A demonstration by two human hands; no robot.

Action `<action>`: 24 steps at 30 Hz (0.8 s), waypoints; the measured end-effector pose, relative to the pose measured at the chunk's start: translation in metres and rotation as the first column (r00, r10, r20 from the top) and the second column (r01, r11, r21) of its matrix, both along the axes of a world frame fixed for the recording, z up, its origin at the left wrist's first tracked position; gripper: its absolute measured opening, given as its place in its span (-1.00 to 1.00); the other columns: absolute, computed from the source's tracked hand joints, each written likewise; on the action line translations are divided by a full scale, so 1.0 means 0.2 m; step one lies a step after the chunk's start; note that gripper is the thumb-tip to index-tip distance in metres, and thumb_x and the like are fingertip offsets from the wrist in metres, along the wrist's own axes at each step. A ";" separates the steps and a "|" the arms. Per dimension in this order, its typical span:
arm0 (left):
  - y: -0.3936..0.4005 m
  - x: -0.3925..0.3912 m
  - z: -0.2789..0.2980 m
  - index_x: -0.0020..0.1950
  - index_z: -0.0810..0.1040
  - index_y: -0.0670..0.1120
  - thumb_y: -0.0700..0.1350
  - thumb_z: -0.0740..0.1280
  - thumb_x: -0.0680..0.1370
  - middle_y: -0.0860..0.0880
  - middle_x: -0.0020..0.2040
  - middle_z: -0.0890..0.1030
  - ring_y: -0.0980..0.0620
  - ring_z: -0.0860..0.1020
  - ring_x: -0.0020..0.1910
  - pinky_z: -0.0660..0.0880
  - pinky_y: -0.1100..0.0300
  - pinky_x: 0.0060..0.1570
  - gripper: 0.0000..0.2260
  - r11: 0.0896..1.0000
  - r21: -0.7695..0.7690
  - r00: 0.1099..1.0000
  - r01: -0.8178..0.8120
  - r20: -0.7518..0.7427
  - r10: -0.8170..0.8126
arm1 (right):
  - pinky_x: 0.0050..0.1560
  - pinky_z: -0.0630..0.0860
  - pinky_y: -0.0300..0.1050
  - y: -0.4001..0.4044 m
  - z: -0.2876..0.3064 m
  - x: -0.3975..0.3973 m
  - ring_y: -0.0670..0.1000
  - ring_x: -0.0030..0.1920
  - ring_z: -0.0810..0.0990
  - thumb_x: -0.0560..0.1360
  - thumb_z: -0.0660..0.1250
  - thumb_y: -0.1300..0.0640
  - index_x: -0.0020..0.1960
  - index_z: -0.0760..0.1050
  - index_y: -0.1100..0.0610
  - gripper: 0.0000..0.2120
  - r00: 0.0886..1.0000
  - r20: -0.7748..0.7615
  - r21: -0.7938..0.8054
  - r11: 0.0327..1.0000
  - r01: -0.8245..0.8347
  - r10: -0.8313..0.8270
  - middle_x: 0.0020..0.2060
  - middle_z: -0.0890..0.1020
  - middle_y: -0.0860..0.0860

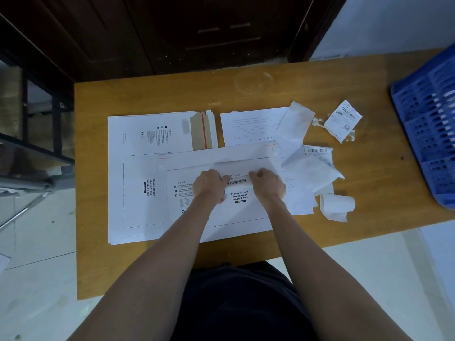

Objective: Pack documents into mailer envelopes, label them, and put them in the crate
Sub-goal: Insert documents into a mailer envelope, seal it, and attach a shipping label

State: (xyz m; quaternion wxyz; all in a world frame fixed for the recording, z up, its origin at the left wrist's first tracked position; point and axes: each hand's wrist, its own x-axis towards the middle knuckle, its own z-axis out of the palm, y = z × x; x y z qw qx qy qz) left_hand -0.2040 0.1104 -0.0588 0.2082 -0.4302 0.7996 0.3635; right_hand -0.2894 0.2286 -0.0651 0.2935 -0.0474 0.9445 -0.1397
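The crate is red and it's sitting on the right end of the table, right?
Not quite. The head view shows the crate is blue, not red. It does sit on the right end of the table.

- The only camera sits on my head, looking forward and steeply down over the bench [152, 99].
- I stand at the bench's near edge; my dark clothing fills the bottom middle of the picture, and both forearms run up from the lower corners toward the bench's middle.
- The view is near enough that large print on the papers lying on the bench reads clearly, while small print stays blurred.
- The wide lens bends the bench's edges and takes in nearly all of its top; the right end is cut off.
- Beyond the bench's far edge stands a dark wooden door [221, 33]; pale floor [37, 279] shows left of the bench.
- There is no second view to overlap with.
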 end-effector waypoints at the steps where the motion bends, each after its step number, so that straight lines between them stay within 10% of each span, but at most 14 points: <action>1: 0.00 0.01 0.00 -0.23 0.51 -0.09 0.07 0.23 0.60 -0.05 -0.34 0.68 0.05 0.66 -0.34 0.60 0.10 -0.07 -0.69 1.000 0.012 1.000 0.003 -0.006 -0.003 | 0.06 0.42 -0.05 0.01 0.01 0.00 0.06 -0.14 0.51 0.54 0.18 -0.07 -0.12 0.47 0.07 -0.77 1.000 0.003 -0.024 1.000 -0.002 0.002 -0.12 0.59 0.01; 12: 0.02 0.04 0.01 -0.19 0.45 -0.06 0.14 0.36 0.49 -0.04 -0.26 0.69 0.03 0.66 -0.27 0.59 0.15 -0.13 -0.71 0.999 -0.003 0.999 0.032 0.002 -0.032 | -0.31 0.29 -0.18 0.04 0.13 0.01 -0.10 -0.37 0.57 0.42 0.30 -0.26 -0.16 0.53 0.09 -0.61 0.971 0.231 0.039 0.998 0.057 -0.064 -0.42 0.66 0.00; 17: 0.08 0.07 0.03 0.01 0.54 -0.07 0.22 0.23 0.54 -0.04 -0.11 0.62 -0.05 0.59 -0.14 0.40 0.19 -0.28 -0.63 0.940 -0.288 0.983 0.184 0.078 -0.168 | -0.36 0.31 -0.22 0.11 0.16 0.05 -0.13 -0.41 0.55 0.41 0.39 -0.15 -0.28 0.53 0.11 -0.68 0.964 0.258 0.037 0.997 0.065 -0.072 -0.45 0.64 -0.03; 24: 0.15 0.13 0.04 -0.16 0.65 -0.07 0.30 0.16 0.52 0.03 -0.38 0.65 0.09 0.64 -0.29 0.58 0.20 -0.11 -0.50 0.964 -0.189 0.975 0.187 0.154 -0.159 | -0.25 0.43 -0.22 0.18 0.16 0.13 -0.05 -0.30 0.61 0.41 0.41 0.00 -0.27 0.53 0.14 -0.78 0.952 0.285 0.042 0.994 0.102 -0.110 -0.29 0.70 -0.01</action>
